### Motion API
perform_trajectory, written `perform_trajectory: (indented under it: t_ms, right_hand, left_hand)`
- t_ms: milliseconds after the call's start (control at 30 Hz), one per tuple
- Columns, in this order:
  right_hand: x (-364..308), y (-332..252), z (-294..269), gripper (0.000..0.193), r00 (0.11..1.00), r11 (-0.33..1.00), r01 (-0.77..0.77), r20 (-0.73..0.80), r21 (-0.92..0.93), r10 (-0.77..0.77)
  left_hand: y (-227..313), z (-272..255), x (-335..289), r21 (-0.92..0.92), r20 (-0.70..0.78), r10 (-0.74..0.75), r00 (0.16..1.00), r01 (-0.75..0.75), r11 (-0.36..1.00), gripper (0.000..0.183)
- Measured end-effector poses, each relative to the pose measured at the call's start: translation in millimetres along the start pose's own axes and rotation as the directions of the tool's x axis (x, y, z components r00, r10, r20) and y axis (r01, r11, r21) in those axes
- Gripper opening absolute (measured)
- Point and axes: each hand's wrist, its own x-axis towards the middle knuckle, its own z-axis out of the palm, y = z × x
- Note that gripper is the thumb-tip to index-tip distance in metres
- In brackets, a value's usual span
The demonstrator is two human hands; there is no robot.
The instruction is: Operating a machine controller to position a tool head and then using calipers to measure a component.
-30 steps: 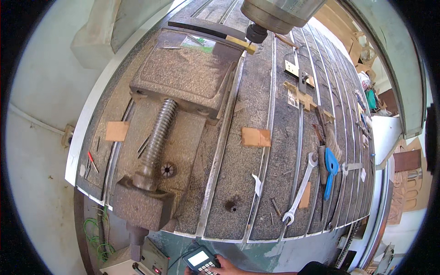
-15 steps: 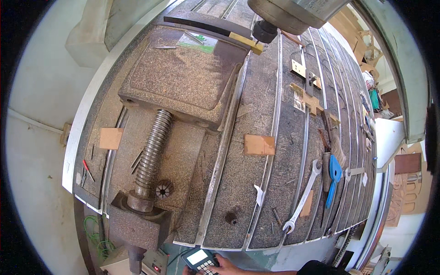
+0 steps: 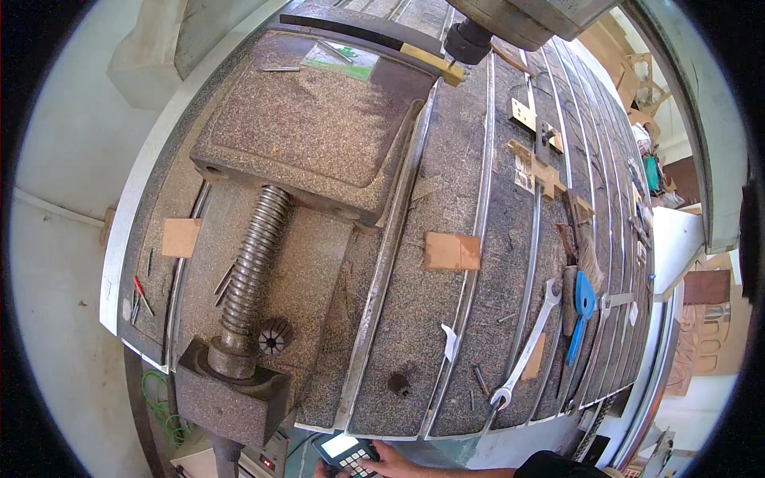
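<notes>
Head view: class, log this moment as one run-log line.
hand on keypad controller | vise on machine table | wrench lying flat | spindle above

Single head-worn fisheye view, looking steeply down and forward over a dusty slotted machine bed [image 3: 446,319] at close range. The vise [image 3: 311,135] with its screw [image 3: 251,263] fills the frame from centre toward 10 o'clock; the spindle [image 3: 470,40] sits at 12 o'clock, the wrench [image 3: 526,342] toward 4 o'clock. At 6 o'clock, nearest the lens, a hand [image 3: 390,464] on a keypad [image 3: 347,454] marks the wearer's edge. Straight slots bow toward the rim.
</notes>
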Motion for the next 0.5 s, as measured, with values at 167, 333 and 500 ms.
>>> perform_trajectory:
  t_ms: [167,333,500]
  right_hand:
    - [8.5,-27.6,-28.4,0.078,0.885,0.714,-0.456,0.353,0.53,0.303]
    - [12.2,-37.7,-36.4,0.075,0.895,0.755,-0.427,0.35,0.498,0.276]
    - [7.6,-32.0,-29.0,0.075,0.931,0.824,-0.354,0.247,0.442,0.267]
  left_hand:
    - [-5.5,-2.0,2.6,-0.017,-0.015,0.014,1.0,-0.014,1.0,0.073]
    - [26.0,11.4,-9.4,-0.007,-0.048,-0.055,0.997,0.055,0.998,0.078]
    - [18.2,5.0,-4.6,-0.022,0.021,-0.061,0.998,0.061,0.998,0.085]
